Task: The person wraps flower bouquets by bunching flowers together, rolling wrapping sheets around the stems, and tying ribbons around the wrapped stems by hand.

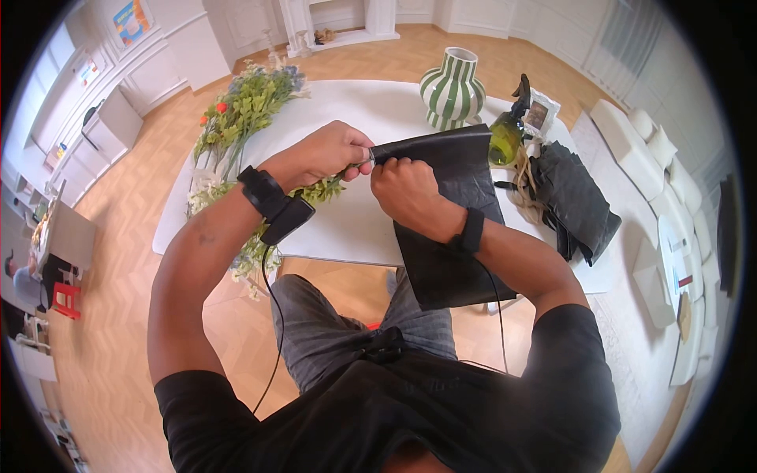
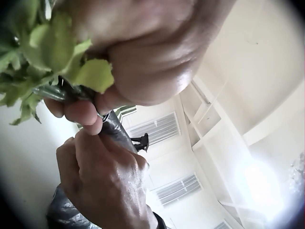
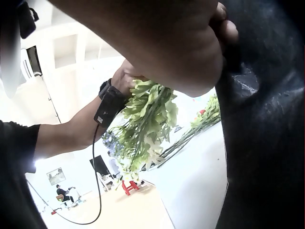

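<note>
My left hand (image 1: 335,150) grips a bunch of artificial flowers by its stems. The bunch's green leaves (image 2: 52,47) crowd beside the fingers in the left wrist view, and its flowered end (image 3: 147,109) hangs down below the hand in the right wrist view. Close against it, my right hand (image 1: 410,193) is curled on the edge of a black plastic-like sheet (image 1: 441,272). From there the sheet spreads to the right and drapes over the table's near edge. The two hands meet at the stem ends, where fingers hide much of the sheet's corner.
More artificial flowers (image 1: 248,110) lie along the left side of the white table (image 1: 339,236). A green-and-white striped vase (image 1: 453,91) stands at the back, with a green spray bottle (image 1: 505,138), a small frame (image 1: 541,114) and a crumpled black bundle (image 1: 576,197) to the right.
</note>
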Demonstrator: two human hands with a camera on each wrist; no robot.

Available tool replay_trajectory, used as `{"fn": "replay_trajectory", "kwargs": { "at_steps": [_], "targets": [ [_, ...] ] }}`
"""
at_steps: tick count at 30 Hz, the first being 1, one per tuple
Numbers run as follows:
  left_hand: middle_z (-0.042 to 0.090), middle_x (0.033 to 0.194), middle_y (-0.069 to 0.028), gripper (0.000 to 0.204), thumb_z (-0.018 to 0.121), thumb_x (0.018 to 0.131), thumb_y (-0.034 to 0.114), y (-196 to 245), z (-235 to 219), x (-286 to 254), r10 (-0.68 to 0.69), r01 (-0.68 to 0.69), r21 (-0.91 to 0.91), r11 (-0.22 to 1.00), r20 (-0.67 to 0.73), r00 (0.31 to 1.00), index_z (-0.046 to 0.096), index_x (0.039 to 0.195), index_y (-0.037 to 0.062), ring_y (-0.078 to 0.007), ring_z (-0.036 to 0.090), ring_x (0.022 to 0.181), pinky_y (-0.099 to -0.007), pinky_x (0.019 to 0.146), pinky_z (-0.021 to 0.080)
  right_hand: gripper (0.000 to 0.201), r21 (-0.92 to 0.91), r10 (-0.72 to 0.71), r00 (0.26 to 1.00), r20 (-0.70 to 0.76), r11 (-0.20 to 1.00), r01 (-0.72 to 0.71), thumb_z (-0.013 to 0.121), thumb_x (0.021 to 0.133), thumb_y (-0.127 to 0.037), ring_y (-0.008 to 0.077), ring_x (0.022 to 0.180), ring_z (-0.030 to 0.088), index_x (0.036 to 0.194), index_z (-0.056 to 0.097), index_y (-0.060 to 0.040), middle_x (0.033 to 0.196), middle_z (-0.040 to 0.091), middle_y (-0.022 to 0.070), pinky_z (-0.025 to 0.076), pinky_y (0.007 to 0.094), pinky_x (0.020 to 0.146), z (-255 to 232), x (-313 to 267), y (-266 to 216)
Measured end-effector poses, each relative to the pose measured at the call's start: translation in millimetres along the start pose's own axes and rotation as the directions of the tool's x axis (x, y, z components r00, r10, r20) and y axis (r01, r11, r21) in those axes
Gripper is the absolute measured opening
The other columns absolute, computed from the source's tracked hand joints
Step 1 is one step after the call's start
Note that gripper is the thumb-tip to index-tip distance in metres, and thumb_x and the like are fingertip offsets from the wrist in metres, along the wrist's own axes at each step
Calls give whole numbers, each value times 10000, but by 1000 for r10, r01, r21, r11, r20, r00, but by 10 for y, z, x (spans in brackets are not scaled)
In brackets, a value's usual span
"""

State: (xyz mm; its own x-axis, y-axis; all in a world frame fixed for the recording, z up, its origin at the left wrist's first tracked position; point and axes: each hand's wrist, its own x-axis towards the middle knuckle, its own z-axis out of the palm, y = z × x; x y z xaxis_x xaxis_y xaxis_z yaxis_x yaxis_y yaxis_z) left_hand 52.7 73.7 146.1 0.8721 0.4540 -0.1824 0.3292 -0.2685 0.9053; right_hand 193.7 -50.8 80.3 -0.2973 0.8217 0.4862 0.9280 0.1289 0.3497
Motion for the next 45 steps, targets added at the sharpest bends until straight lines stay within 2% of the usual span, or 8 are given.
{"fn": "replay_trajectory", "kwargs": {
  "at_steps": [15,22,24,28,32,34,38,45],
  "targets": [
    [602,674,-31,159,595,901,119,56,-148,218,-1,2,51,999,-20,1000,662,872,-23,-81,483,530,-235,501,403,92,-36,65,998,-28,997,-66,648,713,-128,214,546,639,717,635,-38,653,622,98,464,338,418,197,146,121],
    [587,685,-13,194,575,922,136,188,-403,123,137,-120,146,982,-110,984,647,914,-43,-71,481,588,-224,537,403,216,405,115,993,21,907,-113,641,876,-241,294,612,636,780,642,-46,744,637,92,510,404,511,-295,5,359],
    [589,692,-12,197,576,925,139,188,-465,45,153,-130,192,973,-113,982,646,925,-45,-70,482,593,-225,542,407,204,461,356,879,-316,868,-186,693,846,-229,299,744,644,839,620,-39,820,634,116,523,411,624,-521,-94,542],
    [594,704,-9,203,582,935,149,183,-473,-80,161,-134,211,968,-117,980,644,951,-43,-68,485,601,-227,553,417,416,609,733,600,-319,644,-463,728,846,-241,283,939,620,1140,565,3,963,621,152,480,364,869,-580,-259,1033],
    [591,701,-8,207,585,941,154,207,-430,-155,183,-158,211,965,-105,977,646,962,-42,-66,490,607,-225,551,417,460,926,656,755,9,279,-254,708,884,-209,185,986,610,1230,533,39,1048,638,106,483,325,881,-367,-308,1223],
    [592,699,-8,211,586,943,155,230,-428,-198,190,-159,223,962,-126,974,646,965,-45,-64,492,607,-219,551,414,473,979,638,748,183,-188,-79,692,908,-164,116,1022,580,1282,507,60,1120,633,77,479,285,900,-322,-294,1241],
    [578,703,10,226,588,955,200,246,-443,-288,196,-181,147,972,-94,976,648,941,-18,-45,480,597,-201,556,406,450,957,653,726,216,-291,-23,674,920,-116,97,1007,579,1295,505,67,1113,635,59,474,250,903,-273,-250,1255],
    [585,691,-2,211,585,958,179,347,-502,-354,79,-72,-124,990,56,995,633,1002,-21,-50,476,551,-210,548,413,456,992,717,697,24,-102,71,672,925,-104,91,1014,573,1307,491,67,1129,629,54,471,245,906,-308,-224,1139]
  ]
}}
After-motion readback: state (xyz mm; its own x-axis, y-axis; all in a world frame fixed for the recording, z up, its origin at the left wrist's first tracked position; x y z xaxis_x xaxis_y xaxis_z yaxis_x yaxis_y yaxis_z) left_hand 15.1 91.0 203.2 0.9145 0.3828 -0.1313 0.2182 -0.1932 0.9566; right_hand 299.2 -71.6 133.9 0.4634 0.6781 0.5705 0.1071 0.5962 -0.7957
